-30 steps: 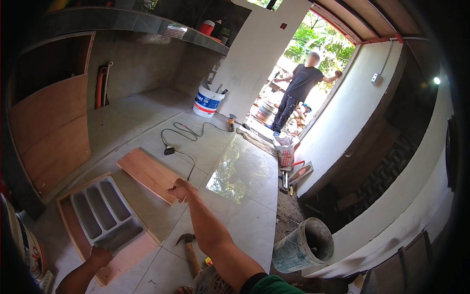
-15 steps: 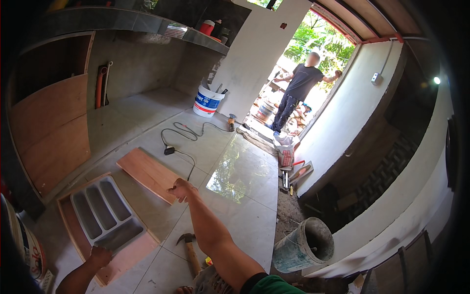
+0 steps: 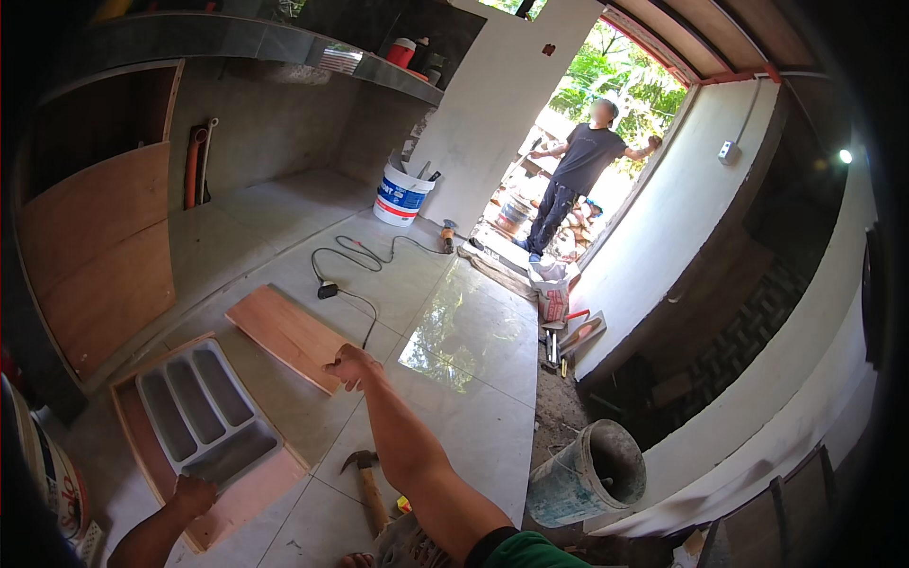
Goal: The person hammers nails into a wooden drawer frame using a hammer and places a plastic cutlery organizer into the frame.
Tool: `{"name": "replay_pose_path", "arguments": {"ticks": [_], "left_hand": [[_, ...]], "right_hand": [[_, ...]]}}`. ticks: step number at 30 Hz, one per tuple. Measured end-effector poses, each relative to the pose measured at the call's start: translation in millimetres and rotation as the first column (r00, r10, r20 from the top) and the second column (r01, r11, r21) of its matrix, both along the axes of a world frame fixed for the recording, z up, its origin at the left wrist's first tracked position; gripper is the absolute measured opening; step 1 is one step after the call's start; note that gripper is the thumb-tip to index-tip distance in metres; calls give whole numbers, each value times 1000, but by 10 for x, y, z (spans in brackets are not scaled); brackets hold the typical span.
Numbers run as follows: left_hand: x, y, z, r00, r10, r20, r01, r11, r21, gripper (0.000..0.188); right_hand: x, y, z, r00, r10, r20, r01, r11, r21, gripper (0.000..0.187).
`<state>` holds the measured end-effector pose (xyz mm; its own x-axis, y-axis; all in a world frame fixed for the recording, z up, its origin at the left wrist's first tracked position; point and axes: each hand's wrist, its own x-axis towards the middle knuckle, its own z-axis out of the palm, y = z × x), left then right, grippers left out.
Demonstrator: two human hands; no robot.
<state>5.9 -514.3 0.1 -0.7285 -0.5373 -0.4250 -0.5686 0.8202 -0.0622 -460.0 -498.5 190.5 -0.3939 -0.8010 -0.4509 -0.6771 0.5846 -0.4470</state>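
My right hand (image 3: 352,367) is stretched out, its fingers closed on the near corner of a flat wooden board (image 3: 284,331) on the floor. At the lower left, a grey cutlery tray (image 3: 210,398) with several compartments sits in a shallow wooden drawer (image 3: 222,525). My left hand (image 3: 195,495) is closed at the near edge of that tray; its fingertips are hidden. Below my right forearm a claw hammer (image 3: 372,492) with a wooden handle lies on the tiles.
A corded power tool (image 3: 447,237) lies beyond the board, its cable looping over the tiles. White bucket (image 3: 401,196) with tools stands by the wall; a cement-stained bucket (image 3: 589,473) stands right. A person (image 3: 582,170) stands in the doorway, near a sack (image 3: 552,293) and trowel (image 3: 582,333).
The person in the doorway has turned their head slightly. My hands, the board and the tray have not visibly moved.
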Motion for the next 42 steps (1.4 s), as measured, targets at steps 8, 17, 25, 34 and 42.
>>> {"name": "replay_pose_path", "arguments": {"ticks": [8, 17, 25, 34, 42], "left_hand": [[9, -16, -34, 1000, -2, 5, 2, 1000, 15, 21], [-31, 0, 61, 1000, -8, -9, 8, 1000, 17, 21], [-14, 10, 61, 1000, -22, -12, 22, 1000, 3, 23], [-63, 22, 196, 1000, -23, 12, 22, 999, 49, 26], [0, -12, -16, 1000, -11, -9, 11, 1000, 24, 21]], "right_hand": [[-9, -18, -19, 1000, 3, -2, -3, 1000, 16, 44], [-53, -18, -52, 1000, 2, 4, -2, 1000, 0, 46], [-8, -9, -9, 1000, 0, 6, 0, 1000, -2, 46], [-32, -13, -50, 1000, -29, 7, 29, 999, -42, 45], [-23, -32, -25, 1000, 1, 16, -1, 999, 35, 46]]}}
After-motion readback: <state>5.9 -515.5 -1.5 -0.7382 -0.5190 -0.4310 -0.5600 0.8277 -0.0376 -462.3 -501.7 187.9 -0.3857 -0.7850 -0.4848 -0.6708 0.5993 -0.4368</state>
